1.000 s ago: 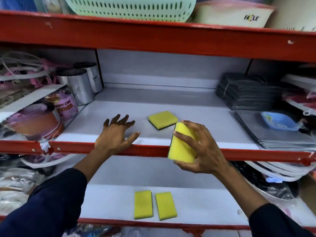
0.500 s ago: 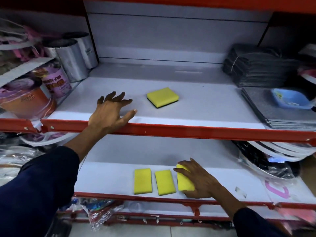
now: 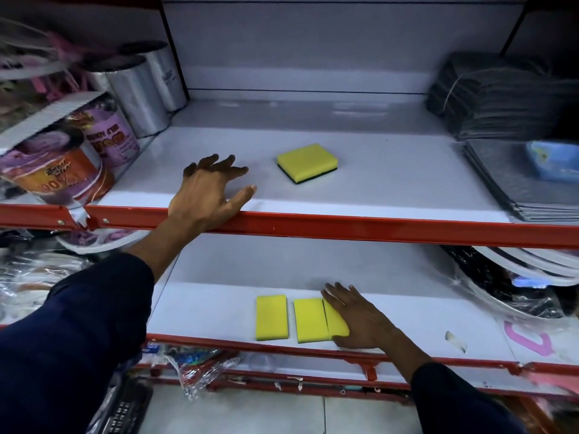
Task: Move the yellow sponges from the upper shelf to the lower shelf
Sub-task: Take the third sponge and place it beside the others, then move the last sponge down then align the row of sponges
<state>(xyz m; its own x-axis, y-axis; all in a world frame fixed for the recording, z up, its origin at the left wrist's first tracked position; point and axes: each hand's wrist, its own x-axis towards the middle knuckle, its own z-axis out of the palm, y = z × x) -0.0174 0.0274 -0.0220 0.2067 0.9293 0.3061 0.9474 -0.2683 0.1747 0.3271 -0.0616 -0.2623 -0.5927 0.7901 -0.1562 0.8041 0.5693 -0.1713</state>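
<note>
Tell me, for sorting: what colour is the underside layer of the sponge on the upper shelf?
Dark green, under the sponge's yellow top; head view.

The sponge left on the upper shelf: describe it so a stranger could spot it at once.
Find the upper shelf, the white board behind the higher red rail. Near its middle, just right of the left hand, lies the last sponge on its own. Unlike the three sponges lined up on the lower shelf, it shows a dark scouring layer under the yellow and touches nothing else.
</note>
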